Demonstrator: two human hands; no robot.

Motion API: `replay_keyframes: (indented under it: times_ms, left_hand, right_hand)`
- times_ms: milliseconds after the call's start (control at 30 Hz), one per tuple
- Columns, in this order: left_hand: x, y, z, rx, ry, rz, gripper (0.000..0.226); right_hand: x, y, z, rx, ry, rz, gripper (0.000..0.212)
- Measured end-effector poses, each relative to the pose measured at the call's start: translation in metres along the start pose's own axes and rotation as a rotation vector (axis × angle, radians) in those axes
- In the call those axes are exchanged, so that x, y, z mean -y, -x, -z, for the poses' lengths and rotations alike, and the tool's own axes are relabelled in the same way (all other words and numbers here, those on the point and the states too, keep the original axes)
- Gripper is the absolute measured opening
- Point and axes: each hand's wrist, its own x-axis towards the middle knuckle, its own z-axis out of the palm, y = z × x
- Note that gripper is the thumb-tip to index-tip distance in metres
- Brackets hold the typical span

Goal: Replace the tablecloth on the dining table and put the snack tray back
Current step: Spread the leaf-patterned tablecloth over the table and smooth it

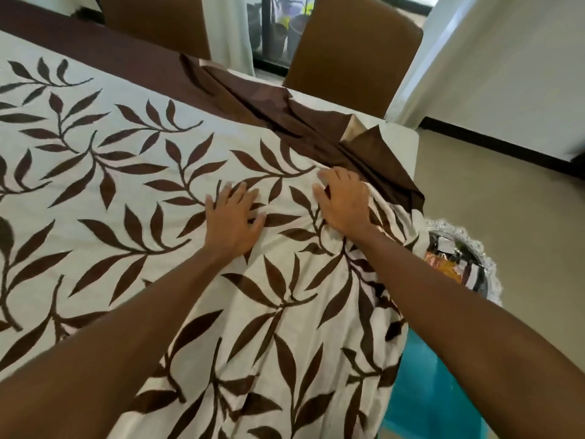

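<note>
The leaf-print tablecloth [133, 172] lies spread over the dining table [399, 136], its brown border bunched at the far right corner. The left hand [232, 221] presses flat, fingers splayed; the right hand [343, 201] rests flat beside the bunching, grasping nothing. The snack tray [478, 248] sits lower, off the table's right edge, past the draped cloth.

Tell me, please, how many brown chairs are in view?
2. The left chair stands behind the table's far edge; the right chair stands beside it, further right. Others may be hidden out of frame.
</note>
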Motion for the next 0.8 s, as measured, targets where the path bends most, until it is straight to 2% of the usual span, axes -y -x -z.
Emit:
replay_keyframes:
  times_ms: [100, 200, 400, 567, 700, 800]
  left_hand:
    - [-0.006, -0.039, -0.007, 0.077, -0.067, 0.036, 0.065]
    - [-0.020, -0.071, -0.015, 0.136, -0.140, 0.069, 0.069]
    - [-0.028, -0.083, -0.027, 0.059, -0.175, 0.061, 0.071]
    - [-0.031, -0.083, -0.030, 0.008, -0.176, 0.070, 0.070]
    - [-0.031, -0.084, -0.030, 0.008, -0.189, 0.065, 0.070]
    - [-0.030, -0.083, -0.030, 0.007, -0.185, 0.062, 0.070]
  right_hand:
    - [-0.016, -0.035, -0.015, 0.199, 0.007, -0.057, 0.055]
    - [-0.054, -0.059, -0.015, 0.277, 0.058, -0.083, 0.063]
    - [-0.122, -0.083, -0.002, 0.167, 0.088, -0.312, 0.059]
    - [-0.113, -0.095, 0.000, -0.058, 0.027, -0.306, 0.056]
    - [-0.125, -0.098, -0.004, 0.066, 0.044, -0.192, 0.059]
    - [-0.159, -0.095, 0.005, 0.082, 0.065, -0.271, 0.063]
